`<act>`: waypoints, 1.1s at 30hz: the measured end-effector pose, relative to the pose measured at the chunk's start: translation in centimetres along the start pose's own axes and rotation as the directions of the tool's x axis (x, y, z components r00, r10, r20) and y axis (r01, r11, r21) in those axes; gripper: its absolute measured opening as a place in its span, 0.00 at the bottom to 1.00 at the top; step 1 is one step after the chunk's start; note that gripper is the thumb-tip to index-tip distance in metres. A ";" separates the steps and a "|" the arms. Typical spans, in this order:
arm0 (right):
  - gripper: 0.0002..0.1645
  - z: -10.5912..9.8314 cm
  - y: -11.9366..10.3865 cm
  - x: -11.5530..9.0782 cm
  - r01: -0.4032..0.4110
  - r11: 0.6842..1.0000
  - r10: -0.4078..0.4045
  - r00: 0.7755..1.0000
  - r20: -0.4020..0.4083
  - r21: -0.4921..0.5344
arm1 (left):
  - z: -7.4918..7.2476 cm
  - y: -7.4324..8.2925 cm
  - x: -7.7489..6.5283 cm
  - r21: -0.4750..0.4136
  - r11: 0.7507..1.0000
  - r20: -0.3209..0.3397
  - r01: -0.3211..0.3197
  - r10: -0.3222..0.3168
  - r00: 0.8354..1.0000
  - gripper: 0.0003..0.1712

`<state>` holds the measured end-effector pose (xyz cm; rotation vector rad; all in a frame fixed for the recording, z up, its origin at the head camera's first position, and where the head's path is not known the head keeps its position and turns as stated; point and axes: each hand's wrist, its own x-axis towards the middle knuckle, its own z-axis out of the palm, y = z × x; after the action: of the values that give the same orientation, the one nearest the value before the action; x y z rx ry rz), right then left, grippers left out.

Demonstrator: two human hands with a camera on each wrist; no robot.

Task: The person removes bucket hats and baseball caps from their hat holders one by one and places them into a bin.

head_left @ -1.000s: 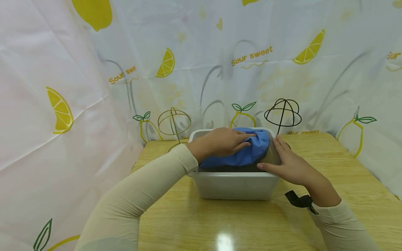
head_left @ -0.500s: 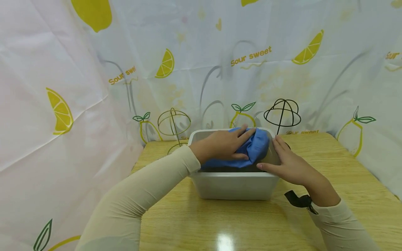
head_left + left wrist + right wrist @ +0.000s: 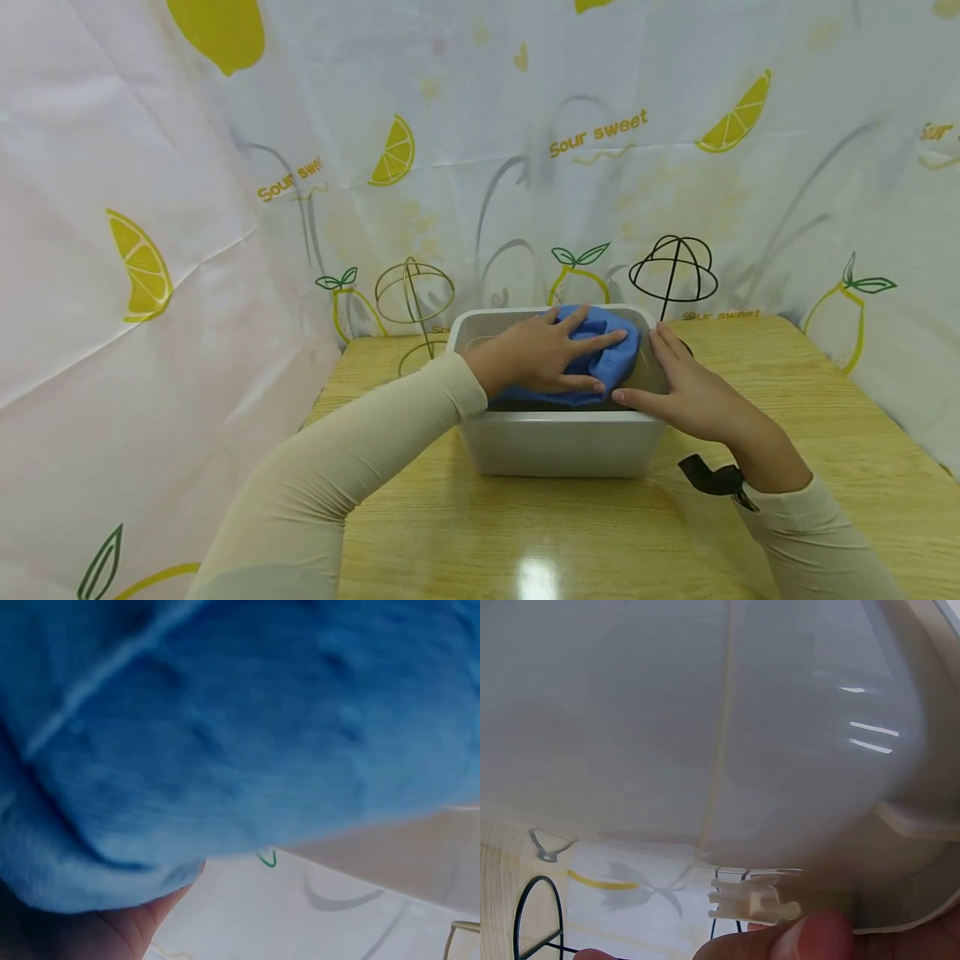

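Note:
Crumpled blue fabric with a stitched seam lies inside a white plastic bin; its exact kind is hard to tell. My left hand presses on the fabric from above, fingers spread and nearly straight. In the left wrist view the blue fabric fills most of the frame, with part of a finger below it. My right hand rests on the bin's right front corner, its thumb at the front rim and its straight fingers along the right side. The white bin's wall fills the right wrist view.
Behind the bin stand a gold wire stand on the left and a black wire stand on the right, both with domed tops. Everything stands on a wooden table. A lemon-print curtain hangs behind.
My left hand has spread its fingers and moved slightly right over the blue fabric, which is bunched more toward the bin's right side. The right hand keeps its place on the bin.

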<state>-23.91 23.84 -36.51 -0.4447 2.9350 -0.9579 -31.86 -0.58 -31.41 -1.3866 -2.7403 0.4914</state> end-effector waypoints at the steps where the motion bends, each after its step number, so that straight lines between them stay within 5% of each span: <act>1: 0.72 0.0 0.0 0.0 -0.001 1.000 0.001 1.000 0.001 -0.001 | 0.1 0.0 0.0 0.010 1.000 0.007 0.000 0.000 1.000 0.46; 22: 0.72 0.0 -0.2 0.3 -0.013 1.000 0.012 1.000 0.015 0.009 | 1.4 0.4 0.7 -0.055 0.996 0.179 0.066 -0.055 0.982 0.44; 33: 0.71 -0.1 0.0 0.0 0.002 1.000 -0.002 1.000 0.001 0.014 | 2.5 1.1 1.0 -0.046 0.999 0.204 0.014 -0.005 0.979 0.42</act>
<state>-23.92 23.89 -36.42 -0.4472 2.9254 -0.9770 -32.03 0.11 -34.22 -1.4063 -2.9358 0.6046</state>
